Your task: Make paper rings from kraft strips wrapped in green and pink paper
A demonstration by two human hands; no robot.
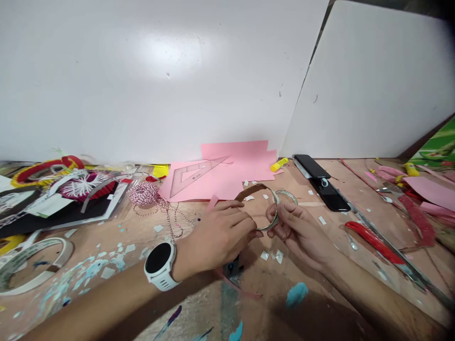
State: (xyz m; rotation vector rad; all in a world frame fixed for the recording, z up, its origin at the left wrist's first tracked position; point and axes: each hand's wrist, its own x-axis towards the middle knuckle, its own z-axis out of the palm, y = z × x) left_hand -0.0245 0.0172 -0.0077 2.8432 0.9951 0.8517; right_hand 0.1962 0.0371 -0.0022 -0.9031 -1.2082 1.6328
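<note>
Both my hands hold a narrow brown cardboard ring (254,193) above the table, with small mirror-like pieces along part of its surface. My left hand (220,232), with a white smartwatch (160,265) on its wrist, grips the ring's lower left side. My right hand (296,232) pinches the ring's right side between thumb and fingers. A second, silvery loop (287,195) shows just behind my right fingers, and I cannot tell whether it is part of the same strip. My fingers hide the ring's lower part.
Pink paper sheets (227,170) lie at the back under a clear set square (195,175), beside a yellow glue stick (279,164) and pink-white twine (144,194). Further right are phones (322,182), a metal ruler (384,237) and a red strip (373,241). Small mirror pieces are scattered about.
</note>
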